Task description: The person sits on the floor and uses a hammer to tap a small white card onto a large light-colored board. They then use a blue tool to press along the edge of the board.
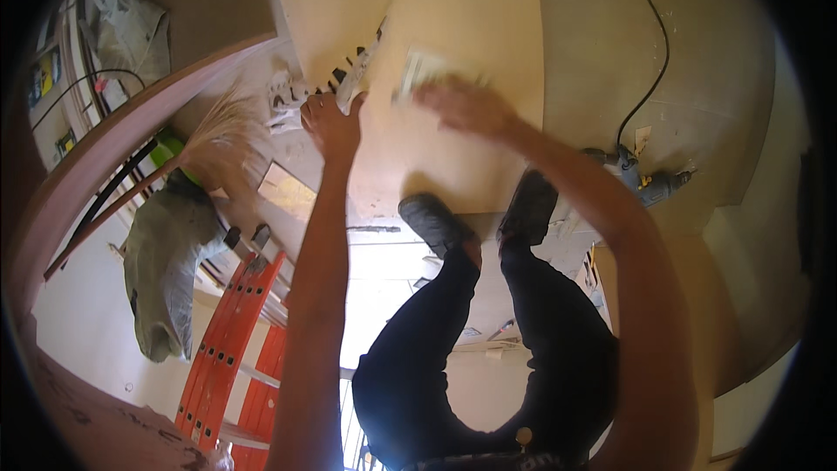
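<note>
Tan board [475,22] lies flat ahead of person, black shoes [427,216] at its near end. Left hand [334,129] at board's left edge beside dark lettering, fingers bent, thumb apart; cannot tell if they grip edge. Right hand [468,107] over middle of board, at pale flat piece [418,68]; motion blur there, so cannot tell whether fingers hold piece or just press it. Right of board: power drill [658,185], black cord [664,44]. Left: straw broom [228,122], orange ladder [225,331].
</note>
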`<state>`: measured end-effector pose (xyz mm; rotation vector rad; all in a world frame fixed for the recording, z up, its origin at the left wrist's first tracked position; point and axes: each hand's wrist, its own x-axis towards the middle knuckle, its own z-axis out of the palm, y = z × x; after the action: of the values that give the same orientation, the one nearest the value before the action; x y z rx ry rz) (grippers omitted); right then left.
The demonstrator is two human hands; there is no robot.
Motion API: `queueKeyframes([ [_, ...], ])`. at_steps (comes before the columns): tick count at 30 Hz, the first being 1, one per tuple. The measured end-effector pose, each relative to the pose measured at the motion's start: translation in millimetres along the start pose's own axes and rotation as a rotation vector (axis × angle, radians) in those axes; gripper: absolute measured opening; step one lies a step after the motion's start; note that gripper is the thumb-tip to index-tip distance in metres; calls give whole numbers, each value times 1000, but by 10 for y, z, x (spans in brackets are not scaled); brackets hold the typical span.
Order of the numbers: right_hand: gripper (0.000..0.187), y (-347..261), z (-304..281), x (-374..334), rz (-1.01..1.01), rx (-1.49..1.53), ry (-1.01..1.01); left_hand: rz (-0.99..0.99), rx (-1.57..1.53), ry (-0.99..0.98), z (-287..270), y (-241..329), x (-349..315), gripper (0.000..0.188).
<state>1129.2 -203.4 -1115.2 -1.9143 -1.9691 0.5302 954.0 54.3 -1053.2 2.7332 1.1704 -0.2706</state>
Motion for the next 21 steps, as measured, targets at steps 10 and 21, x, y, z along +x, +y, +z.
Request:
queueKeyframes([
  [10, 76, 278, -539, -816, 681, -11, 78, 18, -402, -110, -731, -202, 606, 38],
  [21, 63, 86, -504, -588, 952, -249, 139, 348, -362, -123, -530, -239, 748, 68],
])
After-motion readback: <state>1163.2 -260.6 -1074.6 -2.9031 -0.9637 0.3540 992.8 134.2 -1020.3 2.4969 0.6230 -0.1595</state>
